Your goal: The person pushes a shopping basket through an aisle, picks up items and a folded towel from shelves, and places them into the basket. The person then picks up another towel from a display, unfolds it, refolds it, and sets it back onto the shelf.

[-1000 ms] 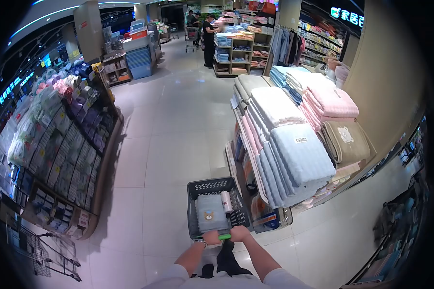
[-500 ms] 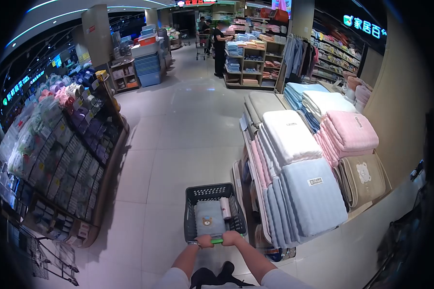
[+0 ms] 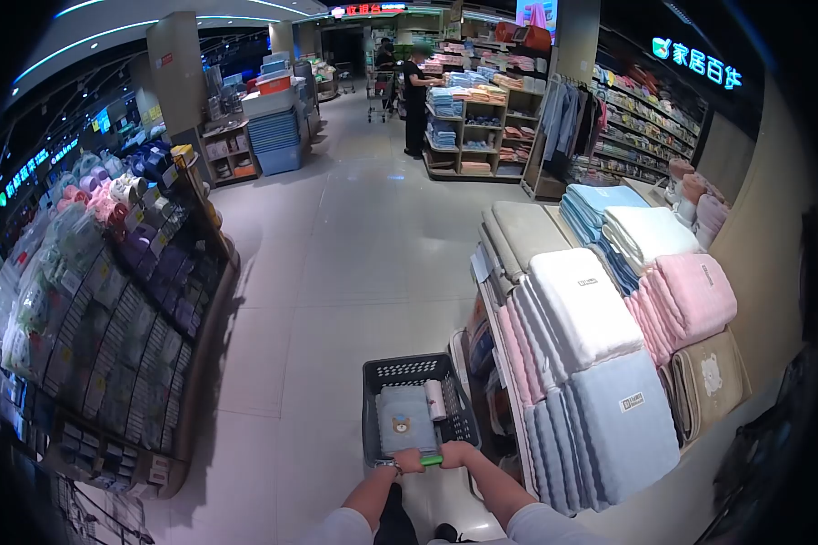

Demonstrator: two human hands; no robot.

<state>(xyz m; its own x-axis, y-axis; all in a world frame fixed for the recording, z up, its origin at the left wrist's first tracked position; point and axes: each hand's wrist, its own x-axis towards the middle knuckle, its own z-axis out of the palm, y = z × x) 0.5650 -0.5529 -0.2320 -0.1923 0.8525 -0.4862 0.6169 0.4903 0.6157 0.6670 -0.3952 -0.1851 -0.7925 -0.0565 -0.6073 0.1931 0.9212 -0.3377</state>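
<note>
Both hands are closed around the green handle (image 3: 432, 460) at the near end of a dark grey shopping basket (image 3: 373, 386). My left hand (image 3: 410, 460) grips its left part, with a band on the wrist. My right hand (image 3: 457, 453) grips the right part. Inside the basket lies a folded light-blue towel (image 3: 403, 400) with a bear face on it. Beside it, on the right, is a small pale pink roll-shaped item (image 3: 435, 400). What carries the basket underneath is hidden.
Right of the basket stands a display of folded blankets in light blue (image 3: 623, 427), white (image 3: 586, 309), pink (image 3: 695, 300) and brown (image 3: 700, 377). A slipper rack (image 3: 109, 336) lines the left. Ahead, a person in black (image 3: 415, 100) stands by towel shelves (image 3: 482, 136); blue bins (image 3: 277, 136) are left.
The blanket display and left rack have come nearer and lower in view as I move forward along the aisle. Both hands stay on the handle, and the basket's contents look unchanged.
</note>
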